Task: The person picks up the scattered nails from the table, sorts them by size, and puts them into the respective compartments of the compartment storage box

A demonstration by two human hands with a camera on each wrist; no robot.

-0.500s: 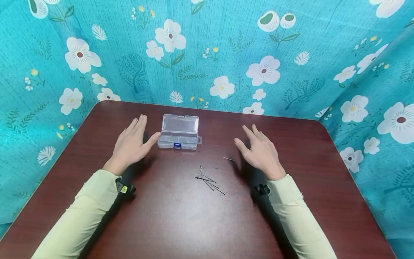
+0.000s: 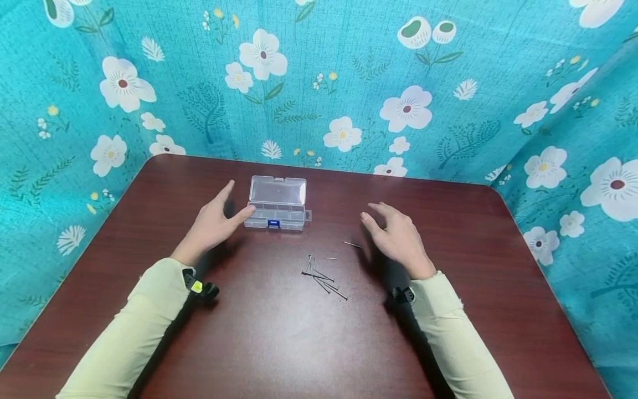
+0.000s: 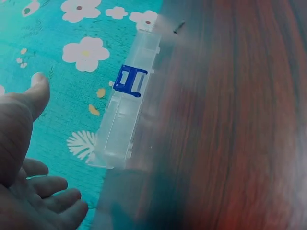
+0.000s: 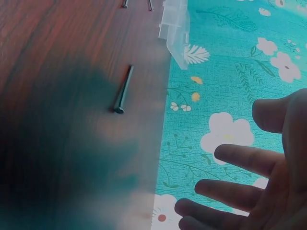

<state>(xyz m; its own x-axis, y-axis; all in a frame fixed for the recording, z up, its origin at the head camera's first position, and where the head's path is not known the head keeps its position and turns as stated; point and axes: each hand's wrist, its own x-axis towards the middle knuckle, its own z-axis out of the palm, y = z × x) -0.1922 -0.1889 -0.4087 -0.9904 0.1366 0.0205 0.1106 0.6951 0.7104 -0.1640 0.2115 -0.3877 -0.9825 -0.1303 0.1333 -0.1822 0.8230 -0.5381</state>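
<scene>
A clear plastic compartment box (image 2: 277,215) with a blue latch (image 3: 129,80) stands near the back of the table, its lid (image 2: 277,190) raised. Beside its left end is my left hand (image 2: 211,224), thumb and fingers spread, the thumb tip overlapping the box corner in the head view. My right hand (image 2: 399,238) hovers over the table to the right, fingers loosely extended and holding nothing. Nearest to it lies a single nail (image 2: 352,244), its head showing in the right wrist view. Several nails (image 2: 319,275) lie crossed in a loose pile in front of the box.
One short nail (image 2: 331,259) lies just behind the pile. The dark red wooden table (image 2: 299,343) has rounded back corners. Behind it and along its sides hangs a turquoise flowered cloth (image 2: 319,83).
My left hand has shifted right, its thumb now over the box corner and its fingers turned more side-on. The right hand's fingers have bent slightly and drawn back. Box and nails stay put.
</scene>
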